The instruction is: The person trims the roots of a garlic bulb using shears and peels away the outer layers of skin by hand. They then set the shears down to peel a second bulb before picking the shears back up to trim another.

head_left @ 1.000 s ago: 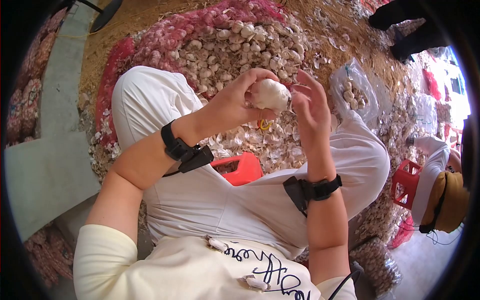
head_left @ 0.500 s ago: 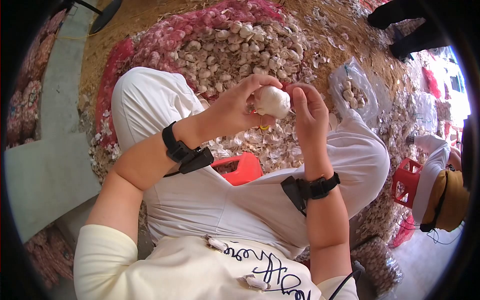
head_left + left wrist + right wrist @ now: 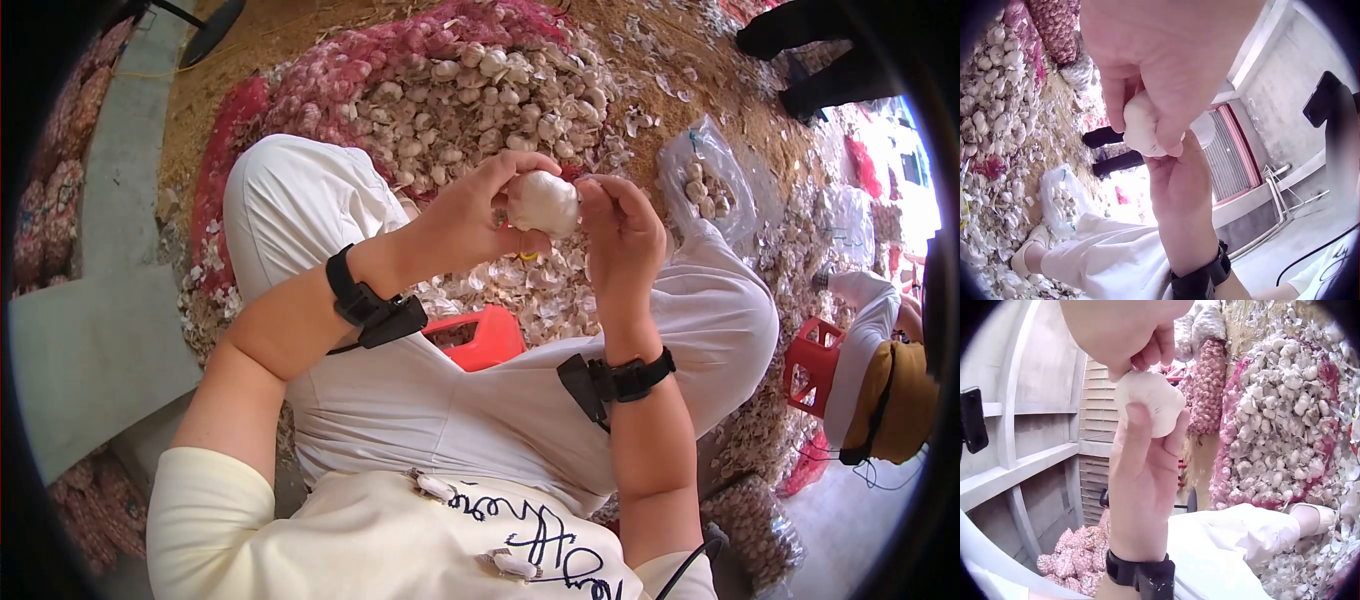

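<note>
A white garlic bulb (image 3: 546,205) is held up between both hands, above the person's lap. My left hand (image 3: 470,212) grips it from the left, thumb on the near side and fingers over the far side. At the bulb's right end, the curled fingertips and thumb of my right hand (image 3: 625,228) pinch its edge. In the right wrist view the pale, smooth bulb (image 3: 1159,403) sits in the left hand, the right fingers bent right at its top. The left wrist view shows the bulb (image 3: 1140,128) partly hidden by the left fingers.
Beyond the knees lies a heap of garlic bulbs (image 3: 440,125) on pink netting (image 3: 300,95). Loose skins (image 3: 560,290) cover the ground. A clear plastic bag (image 3: 735,205) with bulbs lies right. A red stool (image 3: 490,340) shows between the legs; another person (image 3: 870,390) sits at far right.
The right hand has moved from apart, with spread fingers, to the bulb's right end, where its fingers now curl and pinch. The left hand keeps hold of the bulb, nearly still.
</note>
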The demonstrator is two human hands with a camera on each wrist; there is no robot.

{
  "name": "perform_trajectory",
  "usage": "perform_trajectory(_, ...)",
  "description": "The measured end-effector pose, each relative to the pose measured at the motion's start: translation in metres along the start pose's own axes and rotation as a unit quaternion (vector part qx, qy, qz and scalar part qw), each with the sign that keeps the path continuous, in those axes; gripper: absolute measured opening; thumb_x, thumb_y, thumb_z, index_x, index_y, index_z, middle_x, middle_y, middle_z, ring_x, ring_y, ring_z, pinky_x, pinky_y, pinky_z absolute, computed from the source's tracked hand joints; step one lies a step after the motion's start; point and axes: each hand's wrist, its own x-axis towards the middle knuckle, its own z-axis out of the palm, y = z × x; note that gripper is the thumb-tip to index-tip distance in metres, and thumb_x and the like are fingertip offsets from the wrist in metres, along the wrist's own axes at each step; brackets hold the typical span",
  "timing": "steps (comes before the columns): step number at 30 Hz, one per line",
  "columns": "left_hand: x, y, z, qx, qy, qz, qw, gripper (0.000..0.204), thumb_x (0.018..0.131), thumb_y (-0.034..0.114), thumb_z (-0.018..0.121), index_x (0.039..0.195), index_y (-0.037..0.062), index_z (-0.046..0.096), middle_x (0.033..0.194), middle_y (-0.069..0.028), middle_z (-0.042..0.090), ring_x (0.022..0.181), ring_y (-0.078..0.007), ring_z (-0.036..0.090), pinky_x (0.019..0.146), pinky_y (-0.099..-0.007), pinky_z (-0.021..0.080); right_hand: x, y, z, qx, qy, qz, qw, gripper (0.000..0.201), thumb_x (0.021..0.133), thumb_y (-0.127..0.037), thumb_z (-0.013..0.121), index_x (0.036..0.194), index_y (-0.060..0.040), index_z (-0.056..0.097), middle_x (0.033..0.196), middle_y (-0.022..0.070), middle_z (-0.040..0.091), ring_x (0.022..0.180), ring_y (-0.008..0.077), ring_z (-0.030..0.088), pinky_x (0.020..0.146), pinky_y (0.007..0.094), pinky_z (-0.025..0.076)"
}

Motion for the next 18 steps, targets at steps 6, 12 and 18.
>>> perform_trajectory(6,0.002,-0.004,0.001,0.005,0.029,0.067,0.997,0.067,0.071,0.012,0.083,0.125,0.0109,0.044,0.120,-0.0079,0.056,0.107,-0.0201,0.059,0.088,-0.0343,0.051,0.008,0.025,0.002,0.165,-0.046,0.067,0.983,0.032,0.094,-0.011,0.058,0.123,-0.0014,0.055,0.107,0.0101,0.063,0.092,0.0142,0.060,0.081,0.0280,0.049)
perform_trajectory(12,0.003,0.006,-0.008,0.203,0.035,0.105,0.973,0.068,0.071,0.023,0.083,0.126,0.0118,0.045,0.119,-0.0096,0.059,0.100,-0.0268,0.063,0.083,-0.0353,0.052,-0.003,0.001,0.011,0.278,-0.219,0.071,0.933,0.053,0.095,-0.021,0.059,0.139,-0.0004,0.038,0.114,0.0108,0.059,0.096,0.0140,0.059,0.079,0.0265,0.051)
perform_trajectory(18,0.007,0.005,-0.012,-0.068,-0.016,0.008,0.998,0.050,0.087,0.026,0.071,0.126,0.0052,0.049,0.114,-0.0069,0.061,0.101,-0.0148,0.060,0.084,-0.0294,0.052,-0.001,0.004,0.007,0.324,-0.214,0.114,0.915,0.050,0.097,-0.030,0.055,0.136,-0.0004,0.043,0.110,0.0063,0.061,0.091,0.0104,0.060,0.071,0.0234,0.050)
